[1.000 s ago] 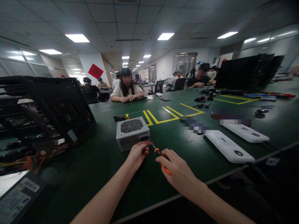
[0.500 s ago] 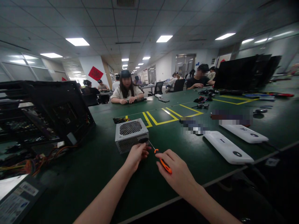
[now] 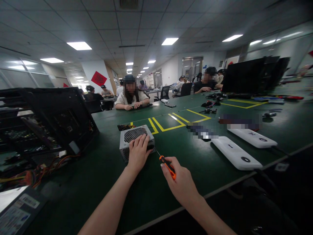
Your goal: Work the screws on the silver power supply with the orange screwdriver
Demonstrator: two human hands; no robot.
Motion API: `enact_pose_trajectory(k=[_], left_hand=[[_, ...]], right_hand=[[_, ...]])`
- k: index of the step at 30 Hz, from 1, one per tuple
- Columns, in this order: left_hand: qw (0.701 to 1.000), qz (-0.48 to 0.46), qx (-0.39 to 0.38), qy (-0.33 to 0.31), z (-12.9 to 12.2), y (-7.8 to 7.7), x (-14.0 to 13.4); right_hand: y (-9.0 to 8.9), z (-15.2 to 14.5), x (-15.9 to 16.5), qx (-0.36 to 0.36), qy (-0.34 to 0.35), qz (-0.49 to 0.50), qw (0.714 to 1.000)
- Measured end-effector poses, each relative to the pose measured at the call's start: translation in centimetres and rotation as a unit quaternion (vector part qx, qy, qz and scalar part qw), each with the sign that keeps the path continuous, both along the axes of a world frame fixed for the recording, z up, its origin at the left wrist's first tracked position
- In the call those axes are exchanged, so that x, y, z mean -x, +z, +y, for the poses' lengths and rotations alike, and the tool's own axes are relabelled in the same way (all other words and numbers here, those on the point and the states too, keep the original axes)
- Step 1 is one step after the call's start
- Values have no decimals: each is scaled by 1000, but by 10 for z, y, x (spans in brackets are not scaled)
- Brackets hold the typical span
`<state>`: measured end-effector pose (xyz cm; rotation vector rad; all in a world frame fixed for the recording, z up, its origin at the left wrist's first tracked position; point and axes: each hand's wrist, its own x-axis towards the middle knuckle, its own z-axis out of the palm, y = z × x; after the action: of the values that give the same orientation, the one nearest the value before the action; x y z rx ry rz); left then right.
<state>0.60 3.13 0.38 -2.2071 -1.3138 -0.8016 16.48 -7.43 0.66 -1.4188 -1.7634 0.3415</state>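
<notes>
A grey computer power supply unit with a honeycomb grille stands on the green table. My left hand grips it at the front, with the fingers laid over the top and the thumb down by the right side. The fingers cover part of the grille. In my right hand is an orange and black screwdriver, held by its handle. Its thin shaft points up and left to the unit's right side, close to a black part beside my left thumb. Whether the tip sits in a screw is too small to tell.
An open black computer case stands at the left with loose cables. A labelled metal box lies front left. White power banks lie at the right, black monitors behind them. A co-worker sits opposite.
My left hand has moved from the unit's front right edge up onto its top, fingers now over the grille. The screwdriver stays at the unit's right side. The view has shifted slightly.
</notes>
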Motion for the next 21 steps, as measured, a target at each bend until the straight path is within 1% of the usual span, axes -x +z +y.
enact_pose_trajectory(k=[3,5,7,10,14,18,21], left_hand=[[1000,-11,1,-7,1,-1,1],[1000,-17,2,-12,1,0,2],[1000,-24,1,-14,1,1,1],[999,-30,1,-16,0,2,0],[999,-30,2,-19,0,2,0],[999,-28,-1,-17,0,2,0],[1000,-27,-3,-17,0,2,0]], right_hand=[[-4,3,2,-59,20,-39,997],[-6,7,0,-99,35,-101,989],[-7,10,-3,-130,52,-184,973],[-3,15,-11,-159,84,-293,939],[13,19,-21,-181,144,-399,887],[32,24,-31,-194,199,-479,832],[42,30,-39,-221,238,-523,788]])
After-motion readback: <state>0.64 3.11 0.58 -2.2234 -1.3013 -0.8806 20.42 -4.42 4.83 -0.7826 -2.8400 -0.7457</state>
